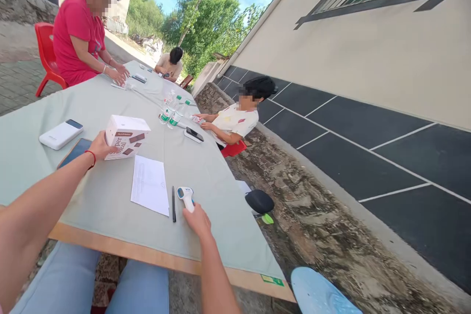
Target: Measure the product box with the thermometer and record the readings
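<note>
My left hand [101, 147] grips the near left side of a white box [127, 136] with brown print and pictures of chocolate-coloured bars. The box stands on the cloth-covered table [206, 176]. In my right hand [198, 219] is a white and blue handheld thermometer gun [186, 196], held by its handle low over the table's front part. Between the two hands lie a sheet of printed paper [150, 184] and a dark pen [173, 204]. A tablet or phone [74, 152] with a dark screen lies partly behind my left hand.
A white power bank [62, 134] lies at the left. Several water bottles [173, 116] with green caps stand mid-table, near a phone on a white case [193, 134]. People sit along both sides and at the far end. A blue stool [322, 292] stands at the lower right.
</note>
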Available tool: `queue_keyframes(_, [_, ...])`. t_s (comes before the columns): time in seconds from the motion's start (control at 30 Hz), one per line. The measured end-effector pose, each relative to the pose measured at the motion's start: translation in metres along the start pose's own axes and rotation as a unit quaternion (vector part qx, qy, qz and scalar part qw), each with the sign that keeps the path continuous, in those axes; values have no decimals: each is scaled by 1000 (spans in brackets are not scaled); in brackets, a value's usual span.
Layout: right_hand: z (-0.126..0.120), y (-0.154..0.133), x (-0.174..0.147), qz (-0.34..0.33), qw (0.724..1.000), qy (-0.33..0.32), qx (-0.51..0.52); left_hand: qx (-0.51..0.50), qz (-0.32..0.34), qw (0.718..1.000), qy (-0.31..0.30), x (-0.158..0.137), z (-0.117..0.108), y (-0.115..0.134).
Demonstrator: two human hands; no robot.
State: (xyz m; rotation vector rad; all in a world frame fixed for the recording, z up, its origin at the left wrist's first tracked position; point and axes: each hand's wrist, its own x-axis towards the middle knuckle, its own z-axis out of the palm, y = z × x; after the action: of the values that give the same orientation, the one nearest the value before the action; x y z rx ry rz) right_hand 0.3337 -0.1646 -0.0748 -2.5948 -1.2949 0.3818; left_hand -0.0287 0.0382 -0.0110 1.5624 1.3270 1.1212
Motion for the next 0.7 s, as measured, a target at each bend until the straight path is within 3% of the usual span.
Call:
queue_keyframes(0.13, [1, -10, 2, 8, 989, 13, 144, -36, -34, 996, 69, -24, -8, 12])
queue_keyframes(0.2, [5, -17, -2, 10, 958, 23, 286, -117, -21, 991, 55, -41, -12, 16])
queue_keyframes(0.27, [7, -30, -12, -1, 893, 53, 446, -178, -14, 984, 19, -61, -13, 17])
queue_keyframes(0.37, [0, -61, -38, -88, 764, 95, 632, -157, -11, 987, -18, -95, -6, 10])
queue_keyframes(0.4, [-4, -73, -49, -125, 733, 72, 664, -131, -1, 991, -26, -106, -2, 5])
queue_keyframes(0.43, [-8, -85, -60, -155, 720, 28, 676, -103, 19, 994, -36, -115, 3, 0])
queue_keyframes(0.57, [-12, -127, -101, -224, 728, -100, 640, -25, 130, 991, -27, -138, 17, -14])
queue_keyframes(0.7, [3, -151, -120, -248, 738, -85, 622, 9, 165, 986, -32, -140, 20, -16])
